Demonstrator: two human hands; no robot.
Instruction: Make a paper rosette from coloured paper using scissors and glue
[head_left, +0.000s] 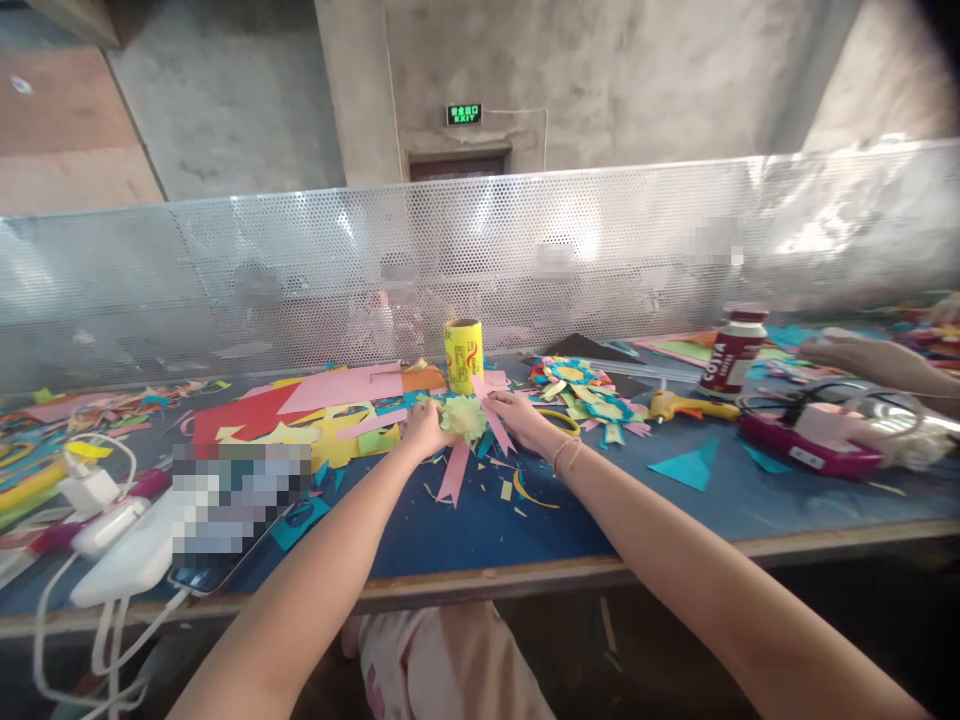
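A pale green fringed paper flower (464, 418) with pink paper strips (454, 470) under it lies on the blue table (465, 540). My left hand (424, 428) grips the flower's left side with closed fingers. My right hand (520, 415) pinches its right side, fingers curled. Both arms reach far forward over the table. A yellow roll of tape (463, 355) stands upright just behind the flower.
Coloured paper sheets (330, 395) and scraps lie at the left. Finished paper flowers (585, 390), a yellow glue gun (686, 406) and a dark bottle (733, 352) sit at the right. A white charger with cables (127, 560) lies front left. Another person's hand (855, 352) rests far right. A perforated metal screen (480, 260) backs the table.
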